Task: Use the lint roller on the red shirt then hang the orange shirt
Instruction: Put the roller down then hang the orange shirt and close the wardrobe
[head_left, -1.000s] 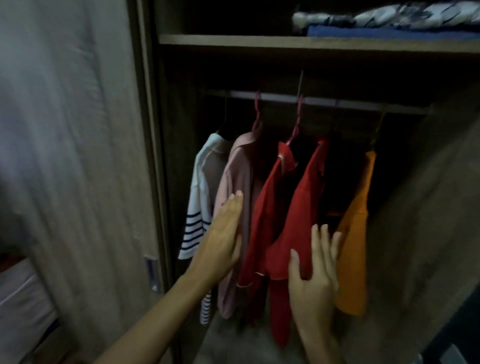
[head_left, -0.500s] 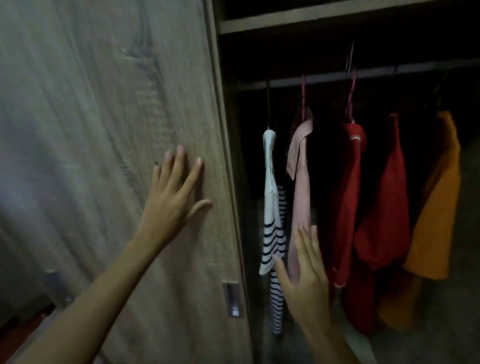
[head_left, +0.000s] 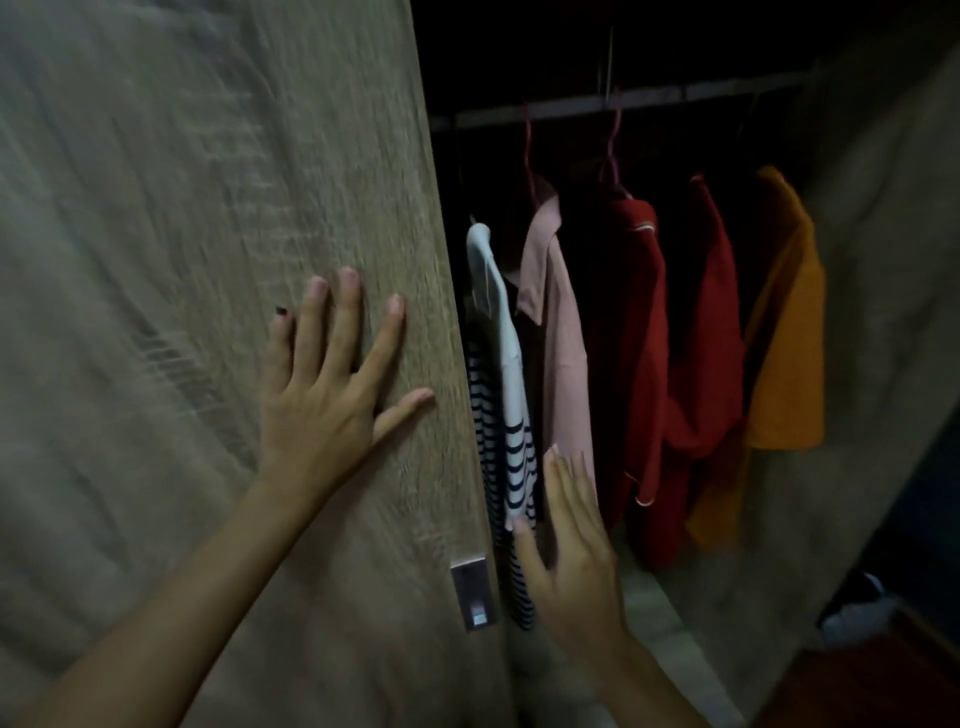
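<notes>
Inside the open wardrobe, two red garments hang side by side: a red shirt (head_left: 631, 332) with pale piping and another red shirt (head_left: 709, 332) to its right. An orange shirt (head_left: 789, 353) hangs at the far right of the rail. My left hand (head_left: 332, 395) lies flat with spread fingers on the wooden sliding door (head_left: 208, 260). My right hand (head_left: 574, 551) is held with straight fingers in front of the lower edges of the striped and pink shirts, holding nothing. No lint roller is in view.
A white shirt with dark stripes (head_left: 501, 415) and a pink shirt (head_left: 563, 353) hang at the left of the rail (head_left: 623, 101). A metal recessed handle (head_left: 472, 592) sits on the door's edge. The wardrobe's right wall (head_left: 883, 260) stands close to the orange shirt.
My left hand left the pink shirt and now presses on the sliding door. My right hand moved left from the red shirts to the striped and pink ones. The view swung left.
</notes>
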